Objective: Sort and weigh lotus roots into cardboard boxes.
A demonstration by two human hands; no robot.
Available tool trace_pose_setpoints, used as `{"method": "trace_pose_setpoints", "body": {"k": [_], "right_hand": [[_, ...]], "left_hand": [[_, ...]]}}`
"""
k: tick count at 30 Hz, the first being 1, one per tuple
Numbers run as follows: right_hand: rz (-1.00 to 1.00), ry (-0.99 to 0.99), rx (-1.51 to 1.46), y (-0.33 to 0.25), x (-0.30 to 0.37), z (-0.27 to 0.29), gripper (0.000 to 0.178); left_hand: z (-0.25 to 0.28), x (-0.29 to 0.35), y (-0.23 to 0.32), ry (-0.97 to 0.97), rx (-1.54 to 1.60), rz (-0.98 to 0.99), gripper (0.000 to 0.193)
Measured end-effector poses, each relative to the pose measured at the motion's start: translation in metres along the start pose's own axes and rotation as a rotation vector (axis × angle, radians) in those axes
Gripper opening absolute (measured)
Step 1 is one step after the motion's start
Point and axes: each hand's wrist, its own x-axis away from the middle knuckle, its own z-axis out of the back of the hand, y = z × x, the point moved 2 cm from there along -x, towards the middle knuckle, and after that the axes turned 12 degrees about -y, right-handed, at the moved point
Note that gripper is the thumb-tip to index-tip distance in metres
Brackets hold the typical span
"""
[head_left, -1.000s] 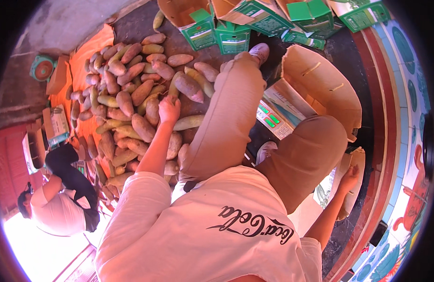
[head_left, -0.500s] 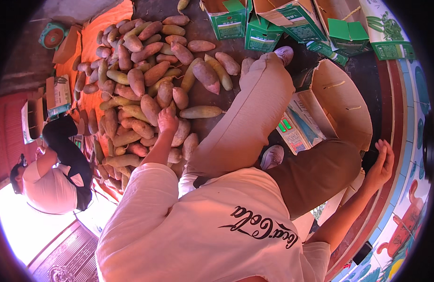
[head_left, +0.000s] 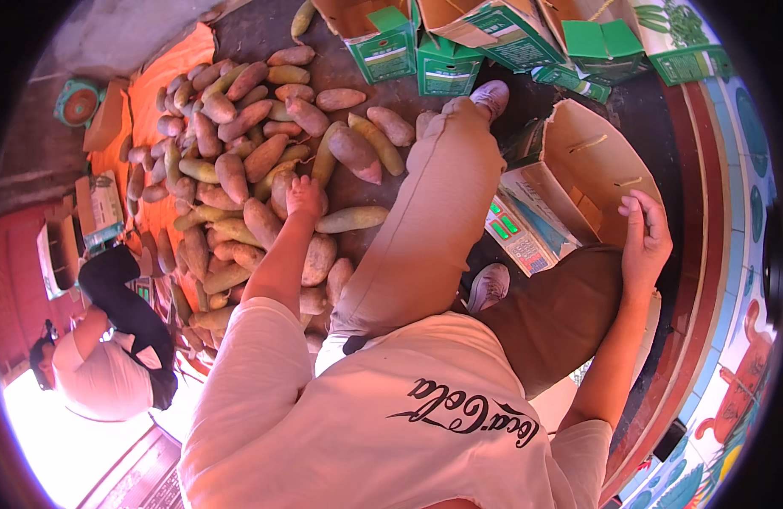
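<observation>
A big heap of thick radish-like roots (head_left: 232, 176), some reddish-purple and some green, lies to my left. My left hand (head_left: 305, 198) rests on a reddish root (head_left: 325, 204) at the heap's right side, fingers slightly apart and covering most of it. A long green root (head_left: 351, 219) lies just beside that hand. My right hand (head_left: 647, 244) is raised by the near edge of an open carton (head_left: 595, 157), its fingers loosely bent with nothing visible in them. Whether it touches the carton is unclear. A scale (head_left: 514, 233) with green lit digits stands against that carton.
Several green cartons (head_left: 451, 64) stand open along the far side. An orange sheet (head_left: 166, 72) lies under the heap. At the far left another person (head_left: 103, 373) bends over near more cartons (head_left: 98, 204). A tiled wall (head_left: 743, 212) bounds the right side.
My left hand has moved farther out onto the reddish root. My right hand has come up and inward, from beside the wall border to the carton's edge. The whole view has shifted slightly.
</observation>
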Motion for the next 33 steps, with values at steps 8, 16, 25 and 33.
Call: {"method": "trace_pose_setpoints", "body": {"k": [8, 16, 25, 33], "right_hand": [[0.081, 0.021, 0.155, -0.007, 0.002, -0.003, 0.011], [0.114, 0.075, 0.209, -0.012, 0.002, -0.004, 0.006], [0.185, 0.107, 0.23, -0.015, -0.002, -0.01, 0.008], [0.208, 0.05, 0.29, -0.019, -0.006, -0.016, 0.007]], "left_hand": [[0.005, 0.014, 0.011, 0.017, -0.221, 0.001, 0.023], [-0.028, 0.009, -0.006, -0.02, -0.16, -0.005, 0.028], [-0.07, 0.01, -0.07, -0.06, 1.045, 0.321, 0.047], [0.042, 0.083, -0.059, 0.148, 1.923, -0.112, 0.033]]}}
